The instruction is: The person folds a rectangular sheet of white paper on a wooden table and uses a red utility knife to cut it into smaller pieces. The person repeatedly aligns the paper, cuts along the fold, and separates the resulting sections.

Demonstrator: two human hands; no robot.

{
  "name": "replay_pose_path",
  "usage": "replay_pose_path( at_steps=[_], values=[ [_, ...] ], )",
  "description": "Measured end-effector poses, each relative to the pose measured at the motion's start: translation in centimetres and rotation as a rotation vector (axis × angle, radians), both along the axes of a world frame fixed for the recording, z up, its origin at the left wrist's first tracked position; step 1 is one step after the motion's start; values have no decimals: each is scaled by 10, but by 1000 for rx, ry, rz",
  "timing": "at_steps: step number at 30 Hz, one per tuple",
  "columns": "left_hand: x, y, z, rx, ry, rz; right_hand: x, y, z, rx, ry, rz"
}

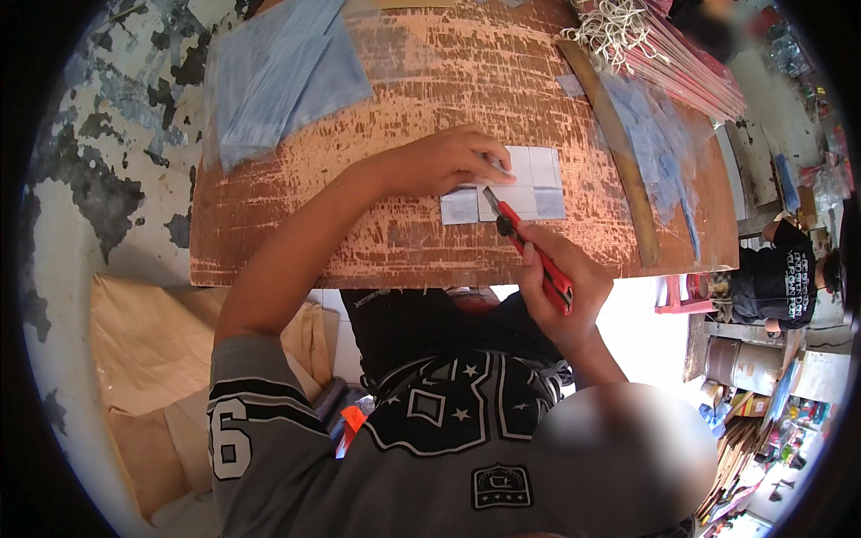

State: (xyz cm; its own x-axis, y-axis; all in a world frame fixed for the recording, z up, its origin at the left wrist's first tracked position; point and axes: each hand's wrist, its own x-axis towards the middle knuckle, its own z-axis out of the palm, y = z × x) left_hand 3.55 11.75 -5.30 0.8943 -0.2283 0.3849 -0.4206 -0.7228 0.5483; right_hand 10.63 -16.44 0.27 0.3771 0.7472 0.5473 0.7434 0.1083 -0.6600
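A small stack or sheet of white and pale grey paper [545,169], marked with thin lines into rectangles, lies near the front edge of the worn wooden table [404,99]. My left hand [448,163] rests on its left part, fingers bent and slightly apart, fingertips pressing it down. In my right hand [578,280] is a red utility knife [508,213] with a black slider, held at a slant. Its blade points away from me and meets the paper just below my left fingertips. Whether the paper is one layer or several, I cannot tell.
Clear bluish plastic bags [287,85] cover the far left of the table. On the right lie a wooden strip [621,157], more blue plastic [650,134] and pink sticks [686,67] with white strings. Brown paper [166,350] stands left; another person [776,282] is at far right.
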Motion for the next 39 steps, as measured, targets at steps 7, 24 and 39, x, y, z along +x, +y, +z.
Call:
replay_pose_path(
  at_steps=[7, 24, 39],
  values=[
    [0, 0, 0, 20, -45, -2, -7, 11, -6, 20, -107, -8],
    [1, 0, 0, -10, -29, 7, -9, 18, -6, 15, -160, -47],
    [0, 0, 2, -29, 2, 6, -11, 19, -2, -21, -137, -51]
  ],
)
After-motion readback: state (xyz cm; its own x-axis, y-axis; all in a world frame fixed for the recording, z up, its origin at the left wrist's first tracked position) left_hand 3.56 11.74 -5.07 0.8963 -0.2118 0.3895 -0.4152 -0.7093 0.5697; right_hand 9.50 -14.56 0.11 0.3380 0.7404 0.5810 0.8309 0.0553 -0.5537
